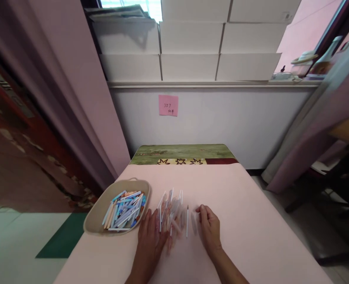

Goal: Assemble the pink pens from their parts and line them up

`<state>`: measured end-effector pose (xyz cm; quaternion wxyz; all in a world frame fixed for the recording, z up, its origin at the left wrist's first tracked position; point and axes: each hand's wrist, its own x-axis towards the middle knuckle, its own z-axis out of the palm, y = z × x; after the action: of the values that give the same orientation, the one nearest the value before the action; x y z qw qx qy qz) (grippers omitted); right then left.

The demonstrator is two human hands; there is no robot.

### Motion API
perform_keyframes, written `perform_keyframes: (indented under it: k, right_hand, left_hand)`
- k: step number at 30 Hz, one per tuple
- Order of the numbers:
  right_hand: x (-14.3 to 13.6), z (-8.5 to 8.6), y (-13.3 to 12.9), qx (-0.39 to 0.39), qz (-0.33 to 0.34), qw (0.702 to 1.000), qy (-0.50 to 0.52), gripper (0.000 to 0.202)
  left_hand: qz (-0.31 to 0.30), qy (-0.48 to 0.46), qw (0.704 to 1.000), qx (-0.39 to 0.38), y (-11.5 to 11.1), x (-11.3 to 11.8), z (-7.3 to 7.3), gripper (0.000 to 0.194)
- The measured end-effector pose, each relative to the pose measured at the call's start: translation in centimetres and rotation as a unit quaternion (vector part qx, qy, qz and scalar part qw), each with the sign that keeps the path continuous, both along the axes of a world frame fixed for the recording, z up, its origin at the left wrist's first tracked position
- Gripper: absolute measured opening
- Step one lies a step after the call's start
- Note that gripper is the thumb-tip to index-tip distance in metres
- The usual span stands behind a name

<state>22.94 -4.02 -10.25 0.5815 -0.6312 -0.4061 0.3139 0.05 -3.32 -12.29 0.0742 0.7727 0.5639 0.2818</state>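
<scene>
My left hand (pixel 151 232) lies at the left side of a loose heap of thin white sticks and clear, blurred pieces (pixel 174 215), its fingers stretched out and touching the heap's edge. One slim white stick with a dark pointed tip, like a pen refill (pixel 187 223), lies apart on the right side of the heap. To the right of that, my right hand (pixel 209 227) rests with its fingers curled closed; whatever may be inside them is hidden. Left of my left hand stands a beige basket (pixel 93 223) holding many blue, orange and white pen-like sticks (pixel 125 211).
A pale pink cover (pixel 251 240) lies over the table, leaving a green patterned strip (pixel 186 150) at the far end. Behind it is a wall with a pink note (pixel 168 105). White boxes (pixel 189 67) are stacked on the ledge. Curtains hang at both sides.
</scene>
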Motion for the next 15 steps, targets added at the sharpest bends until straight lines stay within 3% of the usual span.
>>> perform_keyframes:
  k: [5,15]
  right_hand:
    - [-0.25,-0.10,-0.24,0.010,0.003,1.000,-0.014,0.040]
    - [-0.92,-0.58,-0.31,0.028,-0.039,0.998,-0.047,0.044]
  left_hand:
    - [-0.015,0.019,1.000,0.018,0.41,-0.19,-0.72,0.071]
    - [-0.023,-0.059,0.998,0.027,-0.01,-0.22,0.09,0.063]
